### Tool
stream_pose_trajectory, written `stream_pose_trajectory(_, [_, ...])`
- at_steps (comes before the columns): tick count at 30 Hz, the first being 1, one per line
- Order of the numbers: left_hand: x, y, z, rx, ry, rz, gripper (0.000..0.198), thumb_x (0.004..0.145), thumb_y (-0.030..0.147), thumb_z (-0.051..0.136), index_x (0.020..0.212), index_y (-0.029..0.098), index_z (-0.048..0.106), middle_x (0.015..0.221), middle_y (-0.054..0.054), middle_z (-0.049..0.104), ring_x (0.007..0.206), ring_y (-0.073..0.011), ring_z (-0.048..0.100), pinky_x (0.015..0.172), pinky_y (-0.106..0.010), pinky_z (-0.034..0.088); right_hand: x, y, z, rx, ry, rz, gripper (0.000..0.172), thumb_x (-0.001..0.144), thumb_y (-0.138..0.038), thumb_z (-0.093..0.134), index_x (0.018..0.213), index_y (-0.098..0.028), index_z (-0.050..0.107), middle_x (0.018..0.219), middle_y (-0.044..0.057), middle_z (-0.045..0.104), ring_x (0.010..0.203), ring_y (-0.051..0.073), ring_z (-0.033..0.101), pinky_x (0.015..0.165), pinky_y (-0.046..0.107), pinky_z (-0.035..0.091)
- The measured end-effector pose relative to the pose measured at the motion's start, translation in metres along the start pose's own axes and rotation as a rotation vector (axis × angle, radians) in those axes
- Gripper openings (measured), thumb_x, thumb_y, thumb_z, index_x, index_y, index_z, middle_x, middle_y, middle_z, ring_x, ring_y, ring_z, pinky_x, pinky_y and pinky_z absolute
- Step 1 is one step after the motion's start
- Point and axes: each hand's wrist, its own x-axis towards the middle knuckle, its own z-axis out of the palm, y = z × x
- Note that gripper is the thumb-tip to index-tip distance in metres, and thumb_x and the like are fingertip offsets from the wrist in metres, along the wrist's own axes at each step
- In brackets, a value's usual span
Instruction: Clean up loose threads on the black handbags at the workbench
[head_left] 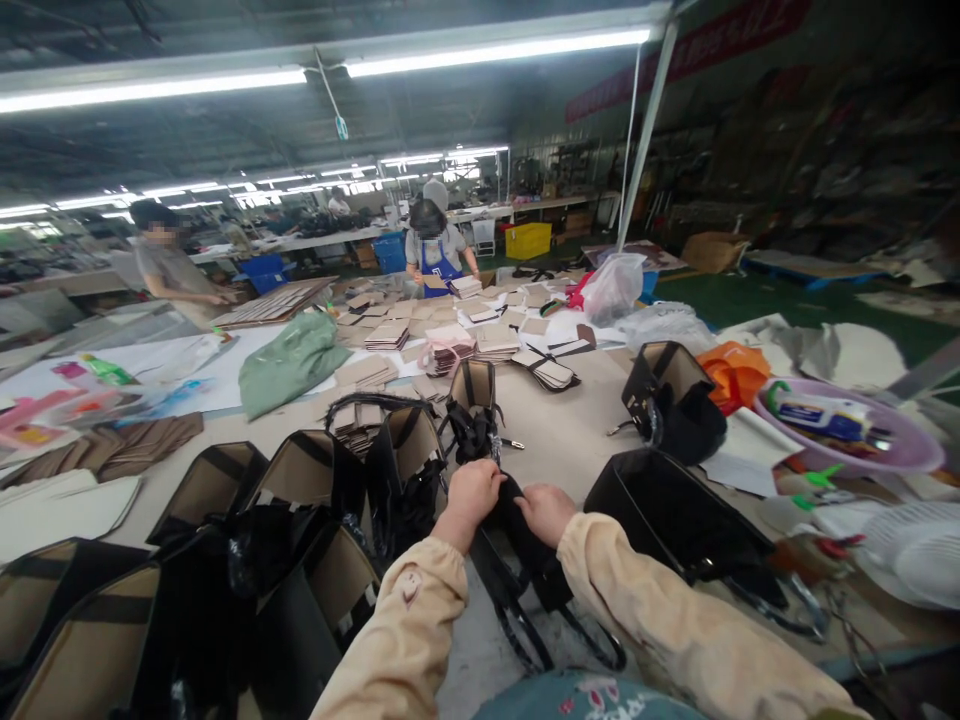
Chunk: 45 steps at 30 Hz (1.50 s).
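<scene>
Glaring white overhead tubes (497, 53), dim ceiling (420, 120), deep shadow right, stretched edges, soft background blur

Clockwise Across the Worktable (577, 425)

At centre, between left hand (471, 498) and right hand (547, 513): bag piece (534, 550), straps (495, 572) towards six o'clock. At twelve: handbag (474, 385) just beyond, stacked panels (495, 343) behind, co-worker (435, 245) at the far edge. At one: plastic bag (615, 288). At two: second handbag (660, 395); beyond, basin (924, 457) with bottle (817, 415) inside. At three: third handbag (671, 510). From eight to ten: clustered handbags (199, 590). Farther out at ten: cloth (291, 362).

The left hand (472, 495) and right hand (547, 512) hold a black bag (527, 545), other bags (300, 470) on either side.
</scene>
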Motion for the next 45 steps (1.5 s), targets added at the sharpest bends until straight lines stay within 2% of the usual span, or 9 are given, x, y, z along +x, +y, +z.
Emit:
stream_pose_trajectory(6, [0.000,0.007,-0.001,-0.008,-0.010,-0.045,0.021,0.085,0.036,0.048,0.085,0.020,0.061,0.090,-0.005,0.066,0.086,-0.0172,0.059,0.077,-0.028,0.043,0.000,0.002,-0.001,-0.020,-0.012,0.006,0.038,0.091,-0.037,0.034,0.090,-0.017,0.066,0.095,0.010,0.067,0.090,0.020,0.060,0.075,0.028,0.039])
stream_pose_trajectory(19, [-0.008,0.006,-0.004,-0.066,-0.004,-0.124,0.021,0.085,0.036,0.048,0.089,0.020,0.061,0.092,-0.005,0.066,0.089,-0.0174,0.060,0.079,-0.028,0.044,0.003,-0.003,-0.004,-0.069,-0.041,-0.026,0.041,0.091,-0.040,0.033,0.088,-0.017,0.066,0.094,0.011,0.068,0.088,0.020,0.061,0.074,0.027,0.038])
stream_pose_trajectory(25, [-0.009,0.007,-0.004,-0.089,-0.008,-0.143,0.022,0.085,0.036,0.049,0.090,0.019,0.061,0.095,-0.006,0.065,0.091,-0.0186,0.060,0.081,-0.030,0.044,0.004,-0.001,-0.007,-0.101,-0.036,-0.058,0.046,0.091,-0.045,0.031,0.083,-0.018,0.067,0.087,0.009,0.069,0.082,0.019,0.062,0.070,0.027,0.039])
stream_pose_trajectory(30, [-0.010,0.009,-0.003,-0.098,-0.005,-0.144,0.021,0.084,0.035,0.051,0.089,0.018,0.062,0.094,-0.007,0.065,0.091,-0.0193,0.059,0.081,-0.030,0.045,0.014,-0.005,-0.013,-0.133,0.000,-0.064,0.045,0.089,-0.050,0.034,0.087,-0.019,0.067,0.090,0.009,0.069,0.086,0.021,0.062,0.071,0.027,0.040])
stream_pose_trajectory(39, [-0.015,0.000,-0.006,-0.134,0.010,-0.105,0.017,0.084,0.032,0.048,0.087,0.019,0.059,0.093,-0.007,0.064,0.091,-0.0197,0.060,0.081,-0.031,0.044,0.026,-0.017,-0.012,-0.187,0.034,-0.080,0.040,0.092,-0.037,0.031,0.089,-0.018,0.066,0.096,0.011,0.067,0.088,0.021,0.061,0.074,0.028,0.042])
stream_pose_trajectory(42, [-0.019,-0.002,-0.005,-0.171,0.032,-0.077,0.016,0.082,0.029,0.051,0.095,0.021,0.055,0.093,-0.004,0.064,0.089,-0.0184,0.060,0.078,-0.028,0.045,0.027,-0.016,-0.011,-0.192,0.040,-0.069,0.039,0.092,-0.034,0.030,0.091,-0.017,0.065,0.096,0.011,0.066,0.088,0.021,0.061,0.075,0.029,0.042])
stream_pose_trajectory(45, [-0.023,-0.003,0.000,-0.193,0.061,-0.117,0.028,0.077,0.022,0.054,0.105,0.020,0.049,0.093,-0.006,0.064,0.088,-0.0202,0.060,0.078,-0.030,0.044,0.027,-0.015,-0.011,-0.182,0.048,-0.061,0.039,0.092,-0.034,0.030,0.090,-0.018,0.065,0.095,0.010,0.066,0.089,0.020,0.061,0.076,0.029,0.043])
